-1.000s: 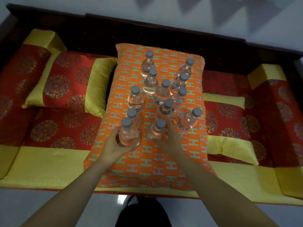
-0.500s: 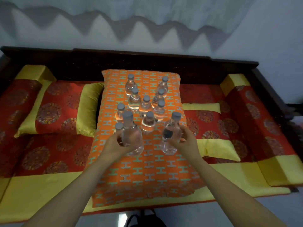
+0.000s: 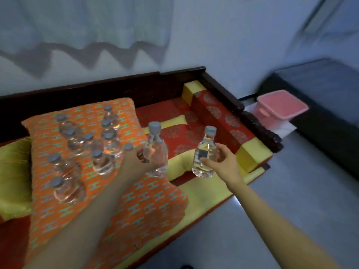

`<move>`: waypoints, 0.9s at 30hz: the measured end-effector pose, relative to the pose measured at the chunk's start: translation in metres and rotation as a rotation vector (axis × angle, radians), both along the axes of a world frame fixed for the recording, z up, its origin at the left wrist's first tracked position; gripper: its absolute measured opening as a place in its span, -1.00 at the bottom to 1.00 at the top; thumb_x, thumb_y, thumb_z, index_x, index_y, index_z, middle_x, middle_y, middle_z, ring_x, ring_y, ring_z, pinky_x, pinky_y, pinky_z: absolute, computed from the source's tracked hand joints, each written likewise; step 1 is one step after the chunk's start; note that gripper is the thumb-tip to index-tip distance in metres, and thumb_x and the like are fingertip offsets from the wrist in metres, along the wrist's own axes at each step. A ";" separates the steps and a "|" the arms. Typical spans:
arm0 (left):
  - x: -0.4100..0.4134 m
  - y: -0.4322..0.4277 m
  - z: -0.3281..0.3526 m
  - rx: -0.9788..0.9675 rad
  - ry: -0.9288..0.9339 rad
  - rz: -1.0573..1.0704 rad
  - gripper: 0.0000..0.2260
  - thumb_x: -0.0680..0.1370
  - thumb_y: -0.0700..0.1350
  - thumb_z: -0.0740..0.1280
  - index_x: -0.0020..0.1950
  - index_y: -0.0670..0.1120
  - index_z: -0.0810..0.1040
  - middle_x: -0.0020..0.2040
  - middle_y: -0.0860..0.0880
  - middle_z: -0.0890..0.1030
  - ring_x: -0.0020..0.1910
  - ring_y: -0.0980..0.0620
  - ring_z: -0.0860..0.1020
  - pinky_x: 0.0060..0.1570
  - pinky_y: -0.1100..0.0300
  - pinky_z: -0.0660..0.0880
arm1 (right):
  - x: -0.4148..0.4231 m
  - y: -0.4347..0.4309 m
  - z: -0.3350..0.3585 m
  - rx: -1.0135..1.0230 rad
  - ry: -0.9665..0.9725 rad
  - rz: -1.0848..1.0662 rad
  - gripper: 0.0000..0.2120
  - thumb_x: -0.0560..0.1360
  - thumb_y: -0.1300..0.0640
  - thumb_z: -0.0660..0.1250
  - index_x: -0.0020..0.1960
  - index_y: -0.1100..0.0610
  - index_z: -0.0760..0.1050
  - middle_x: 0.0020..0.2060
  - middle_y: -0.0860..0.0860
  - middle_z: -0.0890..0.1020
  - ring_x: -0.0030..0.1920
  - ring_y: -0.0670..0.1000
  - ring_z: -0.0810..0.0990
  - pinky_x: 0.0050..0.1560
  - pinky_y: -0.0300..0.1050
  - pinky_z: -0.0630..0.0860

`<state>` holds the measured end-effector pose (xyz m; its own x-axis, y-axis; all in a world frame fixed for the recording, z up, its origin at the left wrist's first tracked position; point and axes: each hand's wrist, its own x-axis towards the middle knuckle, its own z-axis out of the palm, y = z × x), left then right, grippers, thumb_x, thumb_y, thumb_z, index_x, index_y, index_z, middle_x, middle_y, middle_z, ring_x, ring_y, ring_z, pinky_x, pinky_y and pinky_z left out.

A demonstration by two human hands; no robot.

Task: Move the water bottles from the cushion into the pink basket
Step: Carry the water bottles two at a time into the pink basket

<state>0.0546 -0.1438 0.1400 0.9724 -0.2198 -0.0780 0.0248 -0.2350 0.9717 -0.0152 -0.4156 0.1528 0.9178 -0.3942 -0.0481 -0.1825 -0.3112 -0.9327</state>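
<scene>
Now left hand point(image 3: 134, 164) gripping one water bottle point(image 3: 155, 152) upright above orange cushion point(image 3: 124, 202) edge, right hand point(image 3: 223, 162) gripping second bottle point(image 3: 205, 154) over sofa seat, remaining bottles point(image 3: 85, 144) on cushion left of hands, pink basket point(image 3: 281, 106) well apart, far right

There is only the one view, from a camera on the person's head, looking forward and down past both outstretched forearms. It is close enough that the arms fill the lower half, and the left hand point(image 3: 136, 164) and right hand point(image 3: 223, 162) sit near the middle of the frame. The lens is wide: lines bend toward the edges. Left of the hands lies the orange cushion point(image 3: 136, 202); beyond them, the wall; well off to their right, at the far side, the pink basket point(image 3: 279, 107). The picture is somewhat blurred throughout.
</scene>
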 end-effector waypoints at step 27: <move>-0.078 -0.607 0.099 -0.063 -0.059 -0.492 -0.44 0.10 -0.03 0.65 0.06 -0.05 0.61 -0.04 0.00 0.68 -0.06 0.04 0.64 -0.10 0.17 0.56 | -0.251 -0.564 0.117 -0.132 -0.142 -0.679 -0.49 0.22 0.16 0.62 0.07 -0.10 0.49 -0.10 -0.15 0.61 -0.12 -0.18 0.58 -0.16 -0.35 0.44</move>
